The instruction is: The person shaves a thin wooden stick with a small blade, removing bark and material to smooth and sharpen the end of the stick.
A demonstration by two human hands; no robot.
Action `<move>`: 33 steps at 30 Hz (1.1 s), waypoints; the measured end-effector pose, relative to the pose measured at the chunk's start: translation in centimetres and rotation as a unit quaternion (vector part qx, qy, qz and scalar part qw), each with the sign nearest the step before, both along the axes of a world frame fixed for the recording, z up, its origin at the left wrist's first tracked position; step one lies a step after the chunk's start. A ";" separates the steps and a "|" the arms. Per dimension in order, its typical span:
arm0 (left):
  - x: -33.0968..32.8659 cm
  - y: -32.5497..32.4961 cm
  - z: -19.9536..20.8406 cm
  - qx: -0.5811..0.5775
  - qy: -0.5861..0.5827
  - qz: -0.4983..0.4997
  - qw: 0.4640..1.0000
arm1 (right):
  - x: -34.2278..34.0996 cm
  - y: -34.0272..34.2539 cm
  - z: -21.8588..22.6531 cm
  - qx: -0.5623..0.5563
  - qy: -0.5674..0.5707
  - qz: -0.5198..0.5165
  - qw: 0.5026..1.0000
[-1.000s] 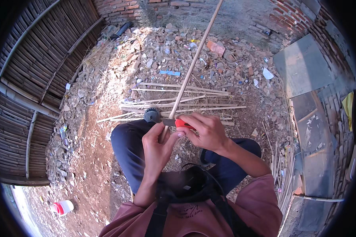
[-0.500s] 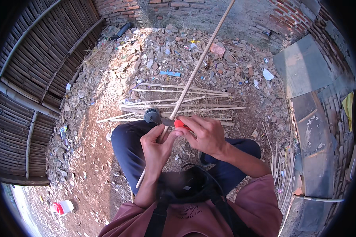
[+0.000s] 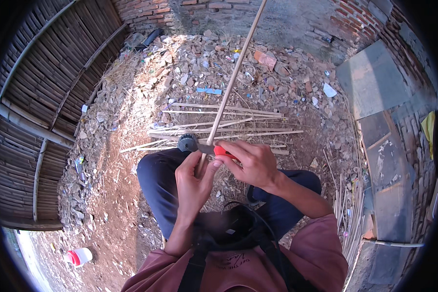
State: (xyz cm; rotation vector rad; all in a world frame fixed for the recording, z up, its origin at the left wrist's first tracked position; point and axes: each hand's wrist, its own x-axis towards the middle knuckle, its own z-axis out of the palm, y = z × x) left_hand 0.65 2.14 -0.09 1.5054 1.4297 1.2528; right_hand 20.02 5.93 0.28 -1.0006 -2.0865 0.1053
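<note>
My left hand [image 3: 193, 177] is closed around a long, thin bamboo strip [image 3: 231, 87], which slants up and away past the far rubble. My right hand [image 3: 255, 163] grips a knife by its red handle [image 3: 224, 152]. The knife's dark blade [image 3: 207, 149] lies across the strip just beyond my left fingers. Both thumbs are close together near the handle. The strip's near end is hidden behind my left hand and forearm. A dark grey, rounded thing [image 3: 187, 142], perhaps a shoe tip, shows beside the blade.
Several cut strips [image 3: 228, 131] lie crosswise on the ground beyond my folded legs. Rubble and litter [image 3: 204, 63] spread up to a brick wall [image 3: 297, 24]. A bamboo screen [image 3: 39, 97] stands left, boards [image 3: 374, 82] lean right. A red-and-clear container [image 3: 80, 256] lies at lower left.
The far end of the bamboo strip has swung left. Its near end, seen before below my left hand, is now hidden. Both hands keep nearly the same place and grip.
</note>
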 end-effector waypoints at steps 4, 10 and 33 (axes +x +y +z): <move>0.3 0.1 0.0 0.049 -0.002 0.017 0.999 | -0.3 -0.4 0.3 -0.004 -0.010 -0.007 1.000; 0.0 -0.2 0.2 0.033 0.010 0.035 0.999 | -0.6 -0.9 1.0 0.008 -0.022 -0.028 0.999; 0.5 -0.2 0.1 0.056 0.012 0.024 0.998 | 0.0 -0.7 1.3 -0.043 -0.025 -0.015 0.999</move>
